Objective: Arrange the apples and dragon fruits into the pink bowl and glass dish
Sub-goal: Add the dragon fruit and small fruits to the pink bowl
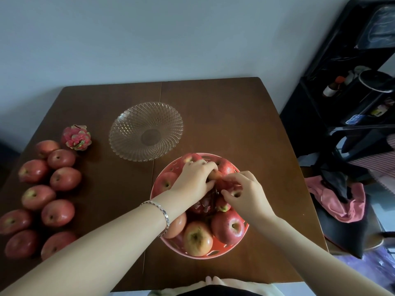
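1. Brown wooden worktop (224, 124) against a pale wall; head view looked down on it.
2. Pink bowl (210, 252) sat at the near centre of the worktop, with slotted walls, and apples ringed around its inside.
3. A big apple (197, 238) lay at the bowl's near rim, another apple (229, 226) just right of it, touching.
4. A dragon fruit (206, 202) stood in the middle of the bowl, mostly hidden by the hands.
5. Left hand (192, 178) reached over the bowl's left side, its grip curled onto the top of the dragon fruit; fingers bent, tips hidden among the fruit.
6. Right hand (243, 189) came in from the right, its grip pinched on the same dragon fruit; thumb and forefinger close together.
7. Silver bracelet (161, 212) on the left wrist.
8. Glass dish (146, 131) sat beyond the bowl, to its left, with nothing in it; apart from the bowl.
9. Second dragon fruit (76, 138) lay on the worktop left of the glass dish.
10. Loose apples (49, 197) lay in two rough rows along the left edge of the worktop, many touching.
11. Black shelf unit (350, 92) on the right; pink cloth (337, 201) on a dark chair beside the worktop.
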